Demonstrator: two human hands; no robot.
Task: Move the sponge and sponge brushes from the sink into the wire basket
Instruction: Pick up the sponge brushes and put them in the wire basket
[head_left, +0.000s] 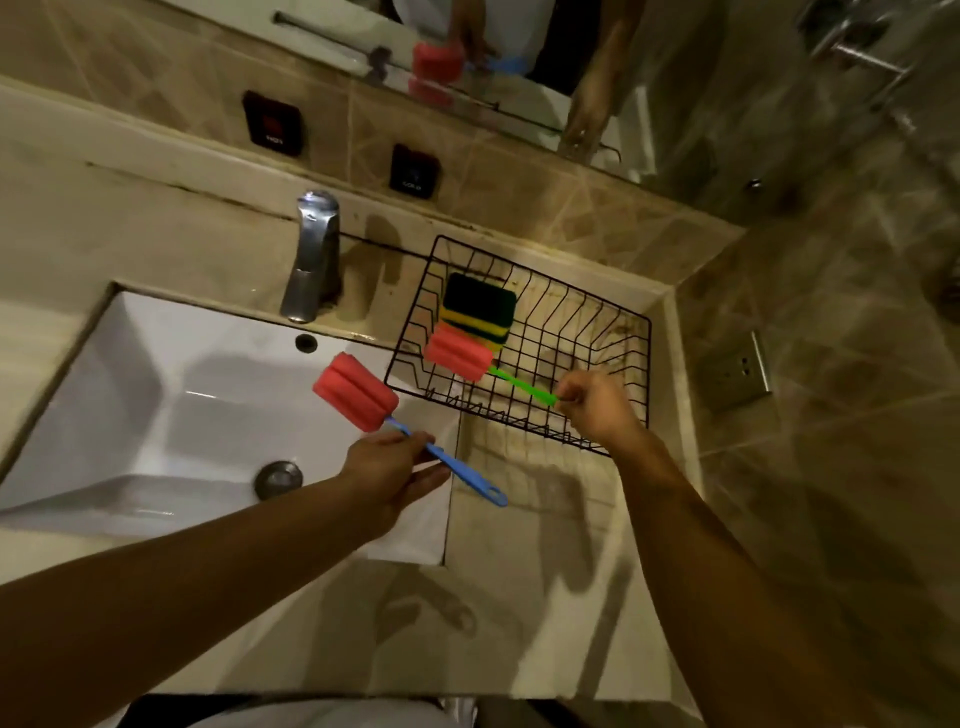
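A black wire basket (618, 332) stands on the counter right of the white sink (130, 364). Inside it lies a green-and-yellow sponge (478, 306). My right hand (597, 405) grips the end of a green-handled sponge brush (460, 356), whose red foam head rests over the basket's left part beside the sponge. My left hand (389, 473) holds a blue-handled sponge brush (358, 392) by the middle of its handle, its red head raised above the sink's right side, just left of the basket.
A chrome faucet (311, 254) stands behind the sink, whose drain (278, 479) is near my left forearm. Two dark wall switches (272, 124) sit above the backsplash. A mirror (493, 57) runs along the top. A wall socket (740, 371) is at the right.
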